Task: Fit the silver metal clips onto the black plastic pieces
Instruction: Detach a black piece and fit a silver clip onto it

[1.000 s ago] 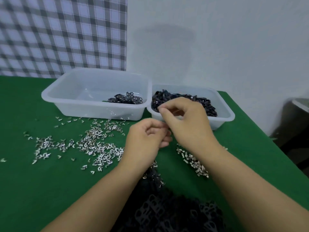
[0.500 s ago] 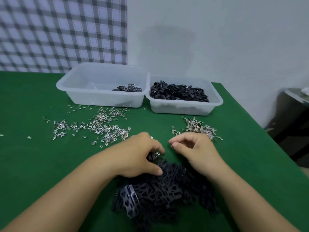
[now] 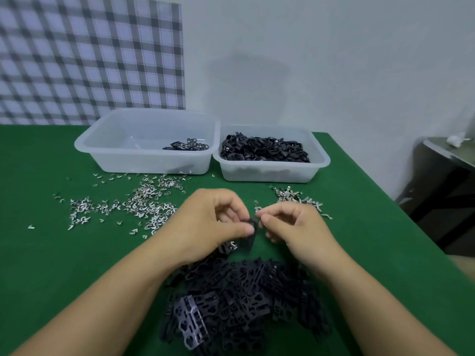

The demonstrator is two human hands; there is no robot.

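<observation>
**Seat the clip square on the piece**

Spare clips (image 3: 144, 204) lie scattered at left. Your left hand (image 3: 213, 222) grips the black plastic piece (image 3: 250, 236) between thumb and curled fingers, above the heap of pieces (image 3: 244, 299); hold it steady. Your right hand (image 3: 293, 227) pinches thumb and forefinger together at its top edge, seemingly on a silver clip (image 3: 258, 216), too small to confirm. Align it square, then press evenly.

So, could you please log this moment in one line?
left hand: holds piece | right hand: pinches it | held clip: unclear | spare clips: on table
</observation>
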